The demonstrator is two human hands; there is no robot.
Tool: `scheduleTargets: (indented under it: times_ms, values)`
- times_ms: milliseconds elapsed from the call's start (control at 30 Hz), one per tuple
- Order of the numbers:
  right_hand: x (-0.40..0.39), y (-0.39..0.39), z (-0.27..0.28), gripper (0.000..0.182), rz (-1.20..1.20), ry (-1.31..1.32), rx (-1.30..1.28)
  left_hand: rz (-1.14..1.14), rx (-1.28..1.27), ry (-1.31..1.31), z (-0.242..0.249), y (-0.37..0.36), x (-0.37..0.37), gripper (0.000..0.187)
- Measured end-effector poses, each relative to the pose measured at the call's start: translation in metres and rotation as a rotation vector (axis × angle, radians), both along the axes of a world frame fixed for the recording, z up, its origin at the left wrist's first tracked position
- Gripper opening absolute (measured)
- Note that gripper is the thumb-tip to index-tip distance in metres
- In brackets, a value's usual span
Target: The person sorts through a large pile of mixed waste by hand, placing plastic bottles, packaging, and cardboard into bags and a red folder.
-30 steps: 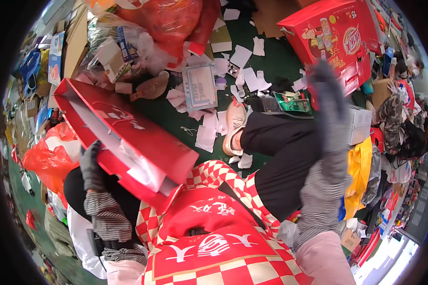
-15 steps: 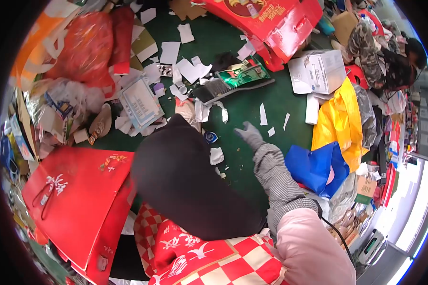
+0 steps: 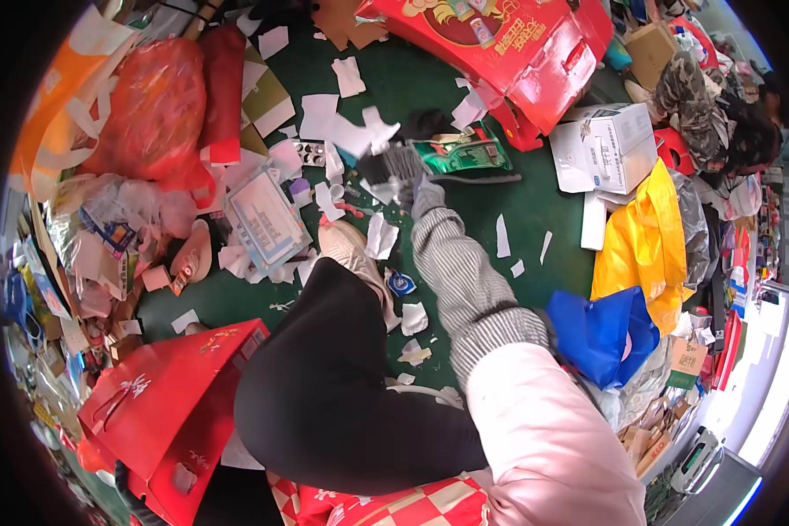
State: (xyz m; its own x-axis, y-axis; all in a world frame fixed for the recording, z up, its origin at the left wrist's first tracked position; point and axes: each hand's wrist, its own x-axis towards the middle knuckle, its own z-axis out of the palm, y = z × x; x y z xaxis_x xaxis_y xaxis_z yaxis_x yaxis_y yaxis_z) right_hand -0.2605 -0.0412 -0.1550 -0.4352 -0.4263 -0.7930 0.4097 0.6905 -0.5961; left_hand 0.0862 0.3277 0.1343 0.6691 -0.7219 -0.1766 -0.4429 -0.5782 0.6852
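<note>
My right hand [image 3: 427, 197], in a grey glove under a striped grey sleeve, reaches to a dark brush [image 3: 393, 167] lying low over the green floor. Its fingers are partly hidden and look closed on the brush, whose bristles are blurred. A thin handle extends right, beneath a shiny green packet [image 3: 458, 156]. White paper scraps [image 3: 366, 134] lie against the bristles' far side. Nearer me are a crumpled white scrap [image 3: 381, 237] and a small blue wrapper [image 3: 401, 283]. My left hand is out of view.
A red box [image 3: 500, 53] and white carton [image 3: 603, 149] stand beyond. Yellow [image 3: 644, 241] and blue bags [image 3: 603, 333] lie right, a red paper bag [image 3: 171, 403] left. My black-clad leg [image 3: 333, 394] and shoe [image 3: 351, 250] are in front. Another person [image 3: 693, 96] is at far right.
My right hand has moved forward and left from bare floor to the brush. Paper scraps near the bristles have shifted. The red paper bag appears lower and more tilted.
</note>
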Motion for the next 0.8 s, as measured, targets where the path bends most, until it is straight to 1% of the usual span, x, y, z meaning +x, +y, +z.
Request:
scheduleTargets:
  times_ms: [33,67,100,167,233,267,367,400,433,500,567,633,700,767,800]
  values:
    - [0.004,0.003,0.044,0.042,0.141,-0.083,-0.082,0.000,0.008,-0.004,0.000,-0.004,0.000,0.038]
    - [-0.002,0.005,0.046,0.044,0.431,0.391,-0.141,0.003,0.016,-0.004,-0.002,-0.004,-0.001,0.038]
    - [-0.008,0.007,0.047,0.049,0.629,0.958,-0.067,0.010,0.022,-0.008,-0.002,-0.006,-0.001,0.038]
    - [-0.022,0.018,0.050,0.063,0.863,1.604,0.144,0.016,0.027,-0.005,-0.003,-0.009,-0.001,0.038]
    - [-0.055,0.015,0.019,0.076,1.271,1.334,0.434,0.016,0.041,-0.011,-0.004,-0.007,-0.002,0.038]
    - [-0.063,0.015,0.026,0.064,1.308,1.310,0.409,0.012,0.041,-0.013,-0.003,-0.008,-0.001,0.038]
    - [-0.061,0.029,0.028,0.050,1.552,1.286,0.182,-0.007,0.047,-0.032,0.001,-0.008,0.000,0.037]
    - [-0.053,0.045,0.031,0.041,1.415,1.205,0.087,-0.013,0.038,-0.034,0.001,-0.010,0.003,0.037]
    - [-0.047,0.058,0.045,0.042,1.250,0.989,0.030,-0.012,0.023,-0.041,0.001,-0.009,0.006,0.037]
    - [-0.050,0.098,0.066,0.046,1.062,1.015,-0.193,-0.033,0.011,-0.065,0.007,-0.007,0.018,0.037]
    - [-0.064,0.157,0.109,0.043,0.890,0.943,-0.314,-0.046,-0.012,-0.077,0.012,-0.010,0.030,0.037]
    - [-0.092,0.201,0.172,0.046,1.044,0.847,-0.008,-0.050,-0.047,-0.084,0.017,-0.013,0.041,0.036]
    - [-0.135,0.261,0.182,0.048,1.296,0.681,0.031,-0.057,-0.077,-0.094,0.024,-0.015,0.055,0.036]
    - [-0.141,0.294,0.204,0.051,1.727,0.518,0.235,-0.061,-0.107,-0.096,0.031,-0.018,0.067,0.036]
    - [-0.137,0.305,0.204,0.050,1.865,0.416,0.265,-0.060,-0.122,-0.095,0.033,-0.019,0.072,0.036]
